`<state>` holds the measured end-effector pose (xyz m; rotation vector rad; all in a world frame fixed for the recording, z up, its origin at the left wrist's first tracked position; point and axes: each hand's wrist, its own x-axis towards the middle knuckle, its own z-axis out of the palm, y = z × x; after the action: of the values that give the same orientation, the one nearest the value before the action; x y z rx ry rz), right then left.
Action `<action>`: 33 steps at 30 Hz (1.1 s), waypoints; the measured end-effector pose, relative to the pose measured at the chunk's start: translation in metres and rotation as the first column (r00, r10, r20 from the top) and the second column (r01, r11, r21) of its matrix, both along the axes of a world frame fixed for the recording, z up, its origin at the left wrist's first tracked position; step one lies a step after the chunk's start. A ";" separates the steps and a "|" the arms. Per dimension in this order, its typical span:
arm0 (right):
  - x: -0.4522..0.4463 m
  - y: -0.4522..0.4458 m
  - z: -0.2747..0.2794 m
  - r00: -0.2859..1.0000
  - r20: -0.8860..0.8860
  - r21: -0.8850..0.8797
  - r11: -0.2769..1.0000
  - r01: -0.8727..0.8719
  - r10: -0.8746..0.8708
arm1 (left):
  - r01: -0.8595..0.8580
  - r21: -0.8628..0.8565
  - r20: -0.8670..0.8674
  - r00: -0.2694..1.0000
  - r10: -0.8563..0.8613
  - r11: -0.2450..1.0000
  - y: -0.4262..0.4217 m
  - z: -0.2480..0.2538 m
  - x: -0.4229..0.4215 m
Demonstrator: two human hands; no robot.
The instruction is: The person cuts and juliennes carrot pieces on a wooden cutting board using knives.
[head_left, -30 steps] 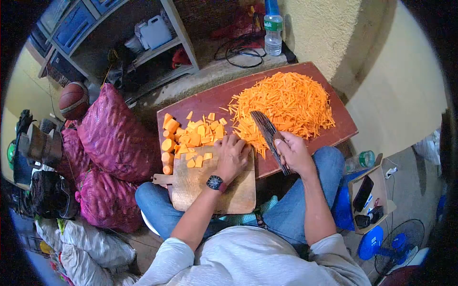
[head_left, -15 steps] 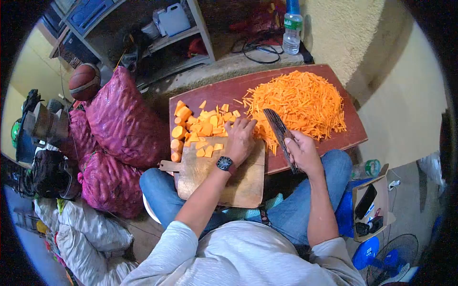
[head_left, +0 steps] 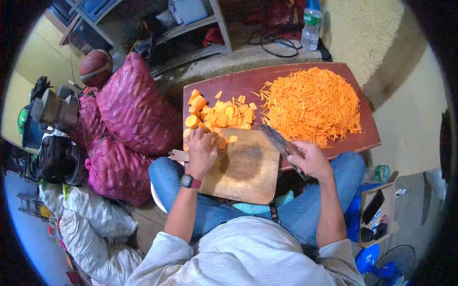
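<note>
My left hand (head_left: pixel 202 149) is over the left edge of the wooden cutting board (head_left: pixel 248 167), fingers bent down at the orange pieces; whether it grips one is hidden. Orange slices and chunks (head_left: pixel 222 117) lie beyond the board, with thicker round pieces (head_left: pixel 192 121) at their left. My right hand (head_left: pixel 310 159) is closed on the handle of a dark-bladed knife (head_left: pixel 276 139), its blade pointing up and left over the board's right corner. A large heap of thin orange shreds (head_left: pixel 312 107) covers the right part of the red table (head_left: pixel 367 136).
Pink mesh sacks (head_left: pixel 136 109) and a basketball (head_left: pixel 96 68) are at the left, white sacks (head_left: pixel 98 217) below them. A water bottle (head_left: pixel 311 33) stands behind the table. An open cardboard box (head_left: pixel 393 205) and a blue fan (head_left: pixel 381 267) sit at the lower right.
My left hand has moved left across the board, from near the shreds to the orange pieces at its left edge. The knife stays in my right hand. The view has shifted.
</note>
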<state>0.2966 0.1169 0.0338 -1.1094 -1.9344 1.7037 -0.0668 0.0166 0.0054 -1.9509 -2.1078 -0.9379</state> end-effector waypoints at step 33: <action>0.005 0.008 -0.007 1.000 -0.013 0.123 0.992 -0.022 0.024 | 0.059 -0.213 -0.167 0.981 -0.096 0.975 0.128 -0.014 -0.024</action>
<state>0.3018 0.1247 0.0265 -1.0309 -2.0206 1.5757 -0.0909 0.1444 -0.0087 -2.1393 -2.1142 -0.5492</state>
